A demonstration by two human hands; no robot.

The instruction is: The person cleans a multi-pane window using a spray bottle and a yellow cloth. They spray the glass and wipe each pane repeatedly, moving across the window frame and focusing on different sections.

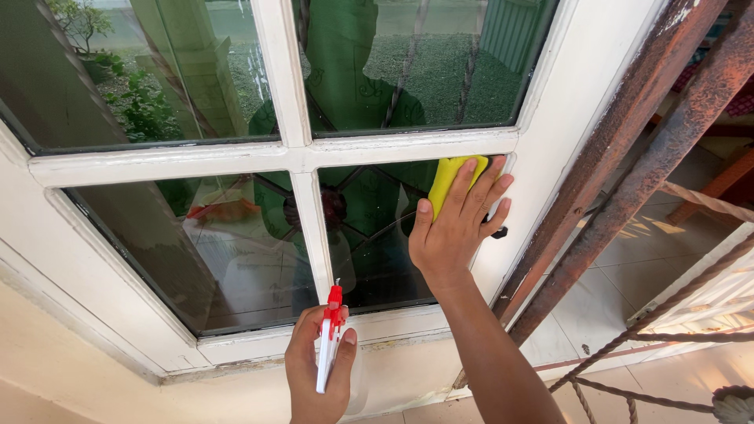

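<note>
Your right hand (458,228) pressed the yellow cloth (448,179) flat, fingers spread, at the pane (377,235)'s top corner — left hand (318,377) gripped the spray bottle (328,345) below it — even pressure suited.

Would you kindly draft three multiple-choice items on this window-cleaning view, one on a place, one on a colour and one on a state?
1. Where does the right hand press the cloth?
A. On the lower right pane
B. On the floor tiles
C. On the rusty bars

2. What colour is the cloth?
A. Blue
B. Yellow
C. Black

3. How does the left hand stand?
A. Open and empty
B. Flat on the glass
C. Closed around a spray bottle

Answers:
1 A, since the palm lies flat against the upper corner of the lower right pane.
2 B, since yellow cloth shows above the fingertips.
3 C, since the fingers wrap the spray bottle, with its red and white trigger head, below the window frame.
</note>
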